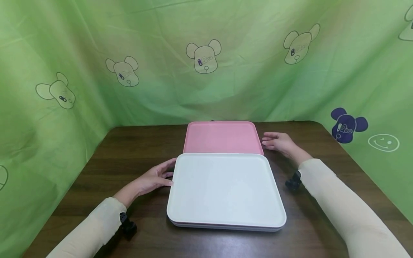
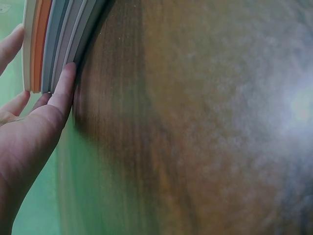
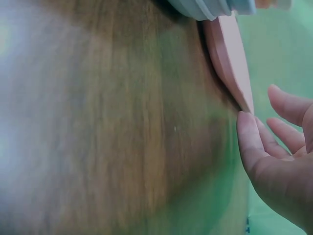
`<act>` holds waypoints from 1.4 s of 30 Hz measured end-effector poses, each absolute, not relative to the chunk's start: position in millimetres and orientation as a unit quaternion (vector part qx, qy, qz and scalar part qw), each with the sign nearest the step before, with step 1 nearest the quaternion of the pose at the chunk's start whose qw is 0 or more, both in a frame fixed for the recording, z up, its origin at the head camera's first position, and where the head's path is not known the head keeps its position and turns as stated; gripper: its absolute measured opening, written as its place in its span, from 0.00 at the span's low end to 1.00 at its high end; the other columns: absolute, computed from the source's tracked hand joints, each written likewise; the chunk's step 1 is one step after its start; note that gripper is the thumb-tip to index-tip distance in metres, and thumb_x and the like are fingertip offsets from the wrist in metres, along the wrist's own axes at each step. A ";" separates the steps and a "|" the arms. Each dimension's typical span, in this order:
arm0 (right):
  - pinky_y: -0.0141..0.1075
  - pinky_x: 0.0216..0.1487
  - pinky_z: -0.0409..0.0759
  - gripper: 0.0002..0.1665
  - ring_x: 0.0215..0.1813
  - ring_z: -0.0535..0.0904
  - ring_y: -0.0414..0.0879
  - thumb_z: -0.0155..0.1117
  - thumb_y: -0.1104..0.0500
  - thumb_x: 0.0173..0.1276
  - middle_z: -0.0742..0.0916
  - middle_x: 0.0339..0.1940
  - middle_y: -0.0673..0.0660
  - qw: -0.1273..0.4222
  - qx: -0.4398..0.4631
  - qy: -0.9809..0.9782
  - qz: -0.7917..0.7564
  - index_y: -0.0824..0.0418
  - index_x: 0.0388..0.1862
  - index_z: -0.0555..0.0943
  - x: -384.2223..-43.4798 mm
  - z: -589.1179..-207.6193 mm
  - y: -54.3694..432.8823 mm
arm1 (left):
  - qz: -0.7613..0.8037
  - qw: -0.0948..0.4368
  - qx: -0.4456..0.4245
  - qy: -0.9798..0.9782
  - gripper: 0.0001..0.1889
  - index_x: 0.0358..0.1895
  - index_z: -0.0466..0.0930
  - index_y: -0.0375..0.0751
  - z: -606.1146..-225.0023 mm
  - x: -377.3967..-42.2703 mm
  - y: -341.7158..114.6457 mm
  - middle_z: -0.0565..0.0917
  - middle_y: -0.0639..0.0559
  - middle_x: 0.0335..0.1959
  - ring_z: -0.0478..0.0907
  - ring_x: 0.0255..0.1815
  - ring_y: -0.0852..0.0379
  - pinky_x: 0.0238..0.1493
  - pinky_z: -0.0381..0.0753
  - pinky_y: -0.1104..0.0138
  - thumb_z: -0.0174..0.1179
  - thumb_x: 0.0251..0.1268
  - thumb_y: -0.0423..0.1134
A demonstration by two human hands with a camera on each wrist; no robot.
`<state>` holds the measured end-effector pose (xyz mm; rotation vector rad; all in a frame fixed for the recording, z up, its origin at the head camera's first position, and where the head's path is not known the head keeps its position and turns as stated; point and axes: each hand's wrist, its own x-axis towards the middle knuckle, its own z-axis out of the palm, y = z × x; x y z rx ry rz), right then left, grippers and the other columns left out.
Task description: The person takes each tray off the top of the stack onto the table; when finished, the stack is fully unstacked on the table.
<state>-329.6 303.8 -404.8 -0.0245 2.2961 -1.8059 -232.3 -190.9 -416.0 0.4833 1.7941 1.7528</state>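
We rest our left hand (image 1: 154,180), fingers extended, against the tray stack (image 2: 61,39) to its right (white tray (image 1: 226,190) uppermost). Beyond this contact, we position our right hand (image 1: 280,143), fingers uncurled, just beside the pink tray (image 1: 222,138) to its left.

Head view faces forward, down; wrist views close, low, apparently sideways; all share tray stack (image 1: 226,190).

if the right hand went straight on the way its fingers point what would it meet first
Most likely the right edge of the pink tray: in the head view the right hand points left, right beside that rim. Whether it already touches the tray is hard to tell.
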 end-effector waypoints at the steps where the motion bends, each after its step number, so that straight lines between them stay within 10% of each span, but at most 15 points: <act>1: 0.32 0.51 0.79 0.34 0.44 0.80 0.31 0.52 0.70 0.73 0.66 0.67 0.79 0.111 -0.012 0.784 -0.610 0.77 0.73 0.53 -327.3 -403.7 304.9 | 0.657 0.290 0.181 0.673 0.49 0.78 0.44 0.43 -415.8 -232.0 -190.8 0.43 0.43 0.79 0.53 0.73 0.36 0.61 0.71 0.55 0.67 0.59 0.30; 10: 0.39 0.57 0.76 0.31 0.60 0.77 0.49 0.46 0.70 0.75 0.67 0.68 0.76 0.126 -0.026 0.791 -0.598 0.75 0.74 0.54 -307.7 -392.2 313.2 | 0.658 0.289 0.182 0.672 0.49 0.78 0.45 0.43 -414.9 -230.3 -190.7 0.43 0.44 0.78 0.54 0.73 0.36 0.61 0.71 0.56 0.67 0.58 0.29; 42: 0.35 0.48 0.81 0.37 0.46 0.82 0.37 0.64 0.62 0.69 0.83 0.49 0.55 0.053 -0.043 0.764 -0.641 0.80 0.68 0.61 -202.6 -400.2 296.9 | 0.654 0.289 0.192 0.672 0.48 0.78 0.44 0.43 -417.1 -233.7 -192.6 0.44 0.44 0.78 0.54 0.73 0.36 0.62 0.70 0.54 0.66 0.60 0.30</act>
